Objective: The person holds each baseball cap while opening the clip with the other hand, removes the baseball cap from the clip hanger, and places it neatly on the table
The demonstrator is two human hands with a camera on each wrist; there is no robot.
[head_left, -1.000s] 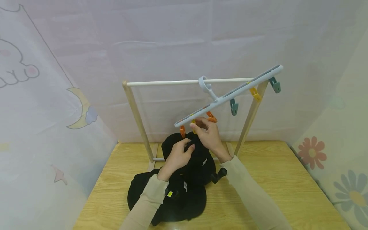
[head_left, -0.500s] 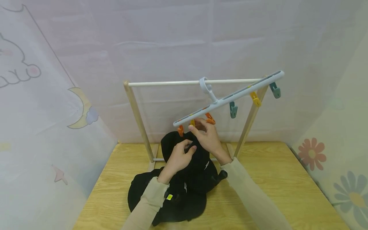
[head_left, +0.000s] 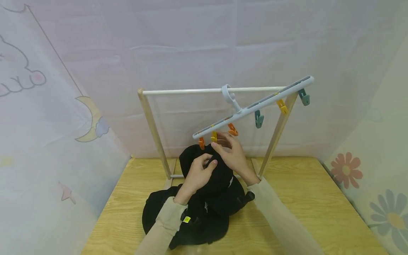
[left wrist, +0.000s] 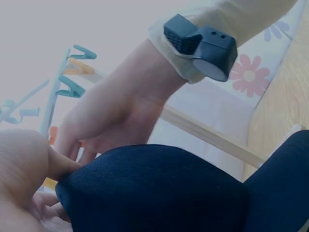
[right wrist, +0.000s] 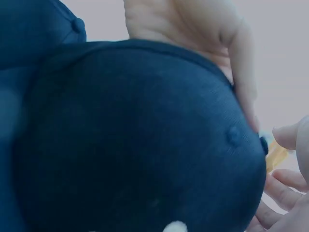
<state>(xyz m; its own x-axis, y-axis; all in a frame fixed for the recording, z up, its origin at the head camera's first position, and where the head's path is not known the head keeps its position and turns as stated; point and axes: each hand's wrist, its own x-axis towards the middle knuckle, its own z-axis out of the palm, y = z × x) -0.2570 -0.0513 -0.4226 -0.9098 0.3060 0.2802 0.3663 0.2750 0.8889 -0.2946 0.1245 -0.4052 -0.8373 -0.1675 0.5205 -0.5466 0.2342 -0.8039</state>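
Observation:
My left hand (head_left: 197, 175) pinches the edge of a black cap (head_left: 220, 173), lifting it beneath the left end of a pale blue clip hanger (head_left: 241, 112). In the right wrist view the cap's rounded crown (right wrist: 140, 125) fills the middle, with its top button beside a yellow clip (right wrist: 276, 155). My right hand (head_left: 234, 152) has its thumb and fingertips around that yellow clip (head_left: 214, 137), just above the cap. An orange clip (head_left: 201, 143) hangs to the left of it and another orange clip (head_left: 233, 130) to the right.
A wooden rack (head_left: 149, 131) with a white rail (head_left: 181, 91) carries the hanger by its hook. The hanger tilts, right end higher, with green and yellow clips there. More black cap fabric (head_left: 204, 230) lies on the wooden table (head_left: 306, 198) in front.
The held cap has shifted slightly, its lower part now reaching further right. The hanger dipped and rose a little. My right thumb sits slightly lower by the yellow clip; my left hand keeps its pinch.

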